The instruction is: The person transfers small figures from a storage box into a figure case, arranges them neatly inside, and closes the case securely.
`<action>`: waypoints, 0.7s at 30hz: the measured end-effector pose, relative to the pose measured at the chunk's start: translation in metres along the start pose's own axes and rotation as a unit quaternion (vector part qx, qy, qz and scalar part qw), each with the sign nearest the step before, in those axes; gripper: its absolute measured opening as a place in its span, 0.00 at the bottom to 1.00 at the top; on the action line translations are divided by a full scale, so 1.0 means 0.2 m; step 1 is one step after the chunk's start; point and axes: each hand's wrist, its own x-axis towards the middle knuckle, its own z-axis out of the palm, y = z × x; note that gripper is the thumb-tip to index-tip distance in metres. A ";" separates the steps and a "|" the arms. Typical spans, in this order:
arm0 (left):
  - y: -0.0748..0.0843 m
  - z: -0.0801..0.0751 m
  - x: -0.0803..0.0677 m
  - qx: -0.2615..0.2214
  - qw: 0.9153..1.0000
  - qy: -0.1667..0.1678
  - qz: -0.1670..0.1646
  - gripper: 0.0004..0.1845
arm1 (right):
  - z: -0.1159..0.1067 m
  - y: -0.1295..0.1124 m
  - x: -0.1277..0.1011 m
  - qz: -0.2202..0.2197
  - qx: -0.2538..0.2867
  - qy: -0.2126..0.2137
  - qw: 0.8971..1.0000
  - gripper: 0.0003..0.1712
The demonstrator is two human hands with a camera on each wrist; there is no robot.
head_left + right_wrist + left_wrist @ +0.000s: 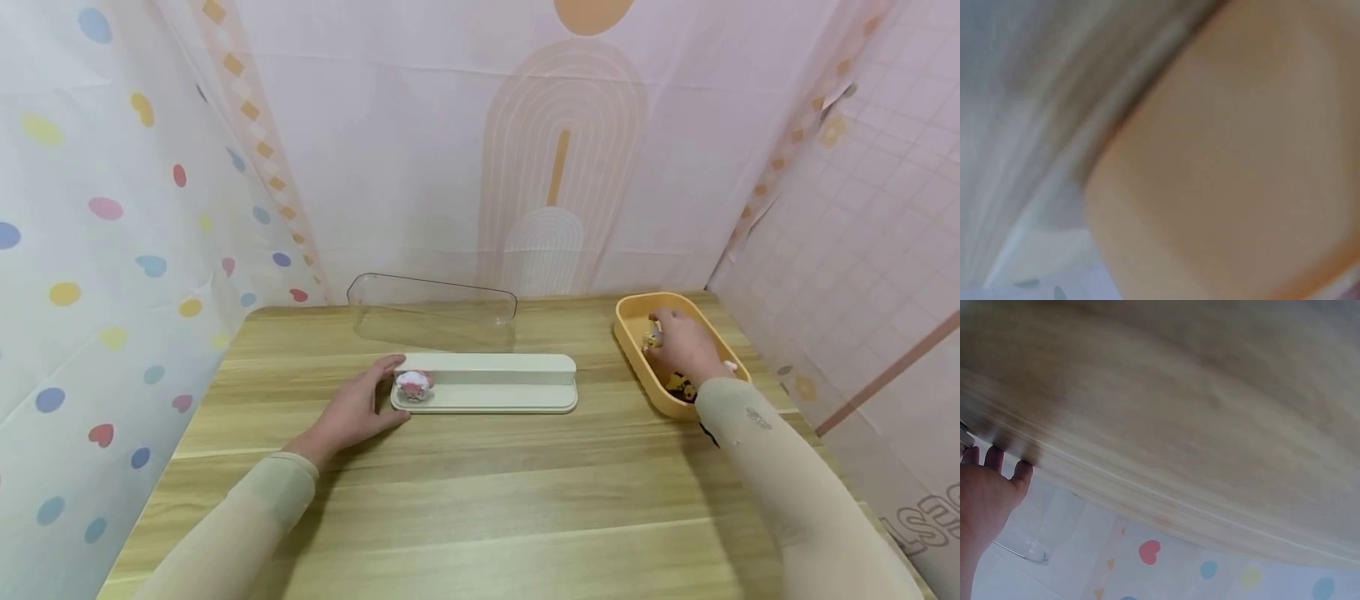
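In the head view my left hand (358,410) grips the left end of a cream stepped display base (498,397), thumb at its front edge and fingers at the back corner. Close beside these fingers, a small pink-and-white figurine (414,385) stands on the base's lower step. My right hand (684,343) reaches inside a yellow-orange tray (632,354) and pinches a small yellow-and-grey figurine (652,337). Below that hand lies a black-and-yellow piece (679,387), partly covered by the wrist. The right wrist view is blurred and filled mostly by the tray's wall (1222,156).
Behind the base stands a clear plastic cover (435,315) with a dark rim. A white bit (730,366) shows at the tray's right side. The wooden table (480,500) meets patterned curtains at the back and sides.
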 end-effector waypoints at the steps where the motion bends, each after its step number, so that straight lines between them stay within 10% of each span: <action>1: 0.00 0.00 0.00 0.000 1.000 0.000 0.000 0.51 | 0.01 0.00 0.00 -0.013 -0.019 0.011 1.000 0.35; 21: -0.01 0.01 0.00 0.001 1.000 0.004 0.004 0.51 | 0.01 0.05 -0.10 -0.015 -0.002 0.050 0.999 0.43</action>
